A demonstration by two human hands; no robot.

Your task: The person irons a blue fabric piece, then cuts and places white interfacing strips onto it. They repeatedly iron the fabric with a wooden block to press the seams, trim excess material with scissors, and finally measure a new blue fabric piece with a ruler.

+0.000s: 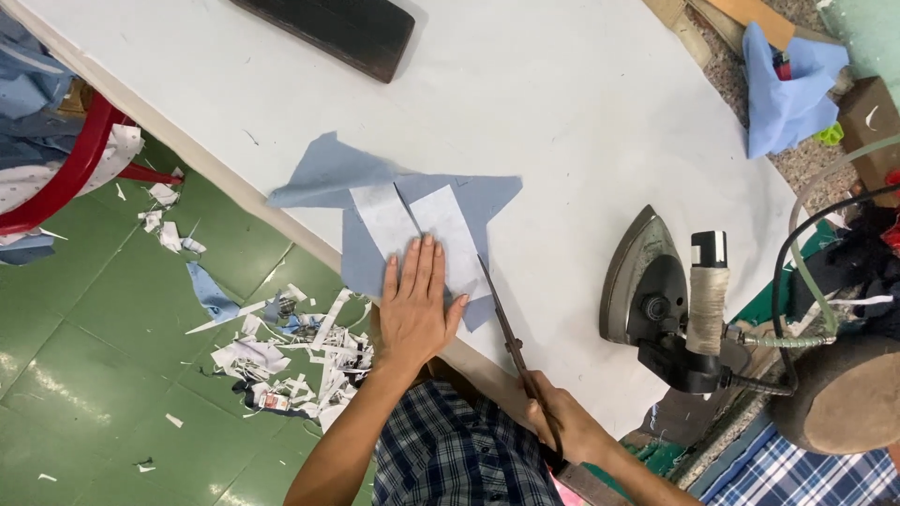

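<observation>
Pressing flat, my left hand [412, 305] pins the white strip [422, 234] on the blue fabric [361, 220] at the tabletop [562, 112] edge, fingers spread. My right hand [562, 426] grips scissors [506, 328], blades lying just right of those fingers, pointing away from me.

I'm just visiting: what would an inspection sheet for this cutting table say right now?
Surface: white table, mostly bare.
Job's things: blue fabric piece with white strips on top; scissors at its right edge.
Clutter: dark block at the far edge; steam iron resting to the right.
Grips: left hand pressed flat on the strips; right hand closed on the scissors' handles.
Cables: black cable and clear hose run from the iron.
Surroundings: green floor strewn with paper and fabric scraps; red chair; blue cloth.
</observation>
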